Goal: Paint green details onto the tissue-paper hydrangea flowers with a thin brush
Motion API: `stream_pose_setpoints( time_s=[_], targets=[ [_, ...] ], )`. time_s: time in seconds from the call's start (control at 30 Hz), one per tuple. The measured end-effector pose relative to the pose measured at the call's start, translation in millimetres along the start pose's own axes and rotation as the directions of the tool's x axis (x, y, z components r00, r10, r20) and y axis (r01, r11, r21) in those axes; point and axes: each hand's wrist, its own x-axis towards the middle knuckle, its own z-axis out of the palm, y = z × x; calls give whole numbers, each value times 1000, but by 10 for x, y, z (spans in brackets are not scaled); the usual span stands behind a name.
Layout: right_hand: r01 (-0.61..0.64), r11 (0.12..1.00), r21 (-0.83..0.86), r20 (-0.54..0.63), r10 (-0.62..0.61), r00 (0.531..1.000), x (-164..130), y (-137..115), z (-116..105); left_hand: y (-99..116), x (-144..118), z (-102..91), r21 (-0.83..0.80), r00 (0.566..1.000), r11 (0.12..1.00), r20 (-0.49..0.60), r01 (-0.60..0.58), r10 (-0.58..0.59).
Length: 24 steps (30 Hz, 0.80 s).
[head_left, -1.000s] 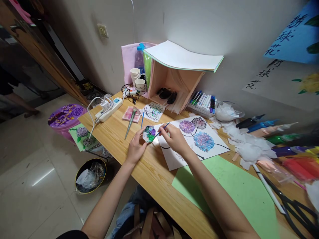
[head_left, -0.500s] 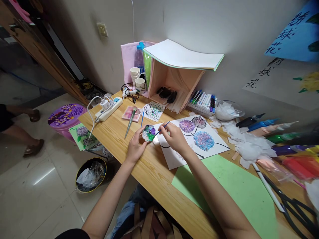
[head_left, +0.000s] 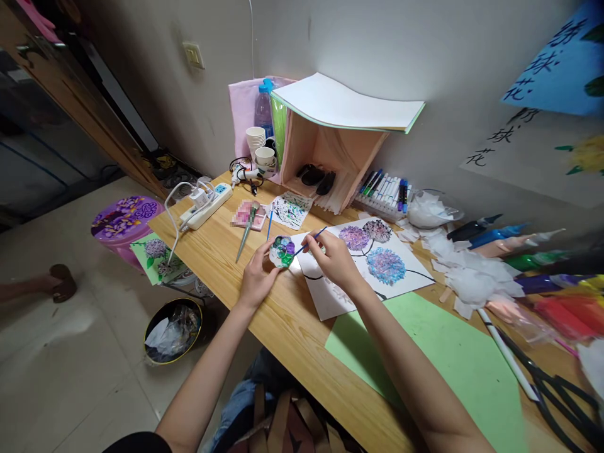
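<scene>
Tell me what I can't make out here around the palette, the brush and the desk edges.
Head view only:
- Brush tip: too small, lost against the palette.
- Left hand fingers under the palette: hidden by it.
- Pink item on the desk: blurred.
- Scissors: cut off by the frame's lower right edge.

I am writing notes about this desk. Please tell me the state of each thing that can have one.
left hand: holds the palette
right hand: fingers pinch the brush, tip at the palette
painting: lies flat, three flower heads painted
water bottle: upright, capped
scissors: lying untouched
</scene>
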Motion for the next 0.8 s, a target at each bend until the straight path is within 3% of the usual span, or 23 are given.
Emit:
stream_pose_setpoints(
  time_s=[0.5,0.7,0.8],
  targets=[
    [-11,999,44,-13,11,1000,-1,16,7,-12,-2,7,-3,1000,1000,-20,-14,14],
    [-42,986,160,-250,82,965,61,169,-340,-28,-1,2,23,1000,1000,-4,-11,11],
    [-112,981,159,-305,157,939,78,326,-565,-25,5,1,63,1000,998,4,-5,5]
  ],
)
